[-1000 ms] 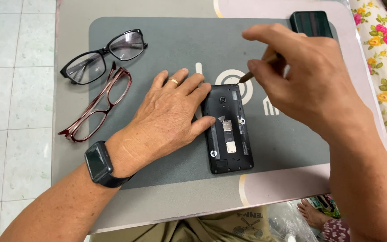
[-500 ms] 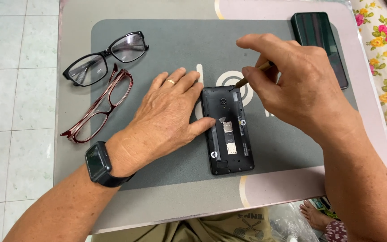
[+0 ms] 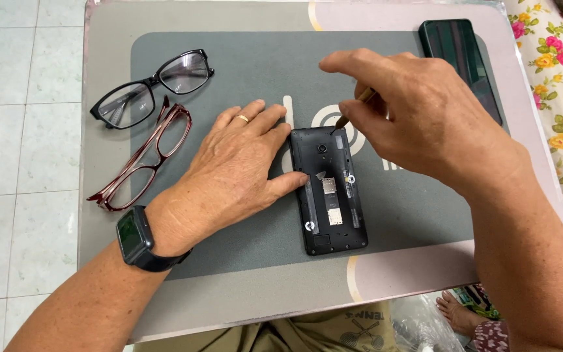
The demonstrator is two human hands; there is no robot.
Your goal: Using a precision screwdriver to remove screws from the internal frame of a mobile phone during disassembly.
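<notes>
Nearest the camera, both forearms come in over the front edge of the worktop [image 3: 242,300], the left one with a dark smartwatch [image 3: 133,236] on the wrist. Just beyond, a black phone [image 3: 329,189] lies lengthwise on the grey mat [image 3: 399,215], a little right of centre. Its back cover is already off, so the inner tray, the card slots and the camera lens are bare. No loose screws or lifted parts show beside it, which suggests the opening up has not gone beyond the cover.

The left hand [image 3: 236,166] lies flat, palm down, on the mat. Its fingers are spread and together with nothing in them, and the thumb presses the phone's left edge to steady it.

The right hand [image 3: 418,117] arches above the phone's top end. Thumb and fingers are pinched on a thin tool with a wooden-coloured handle [image 3: 363,96], whose tip slants down to the upper right corner of the open back. The forefinger sticks out straight to the left.

Farther off to the left lie maroon-framed glasses [image 3: 143,156], then black-framed glasses [image 3: 152,88]. At the far right edge of the mat rests a second, dark phone [image 3: 459,62].
</notes>
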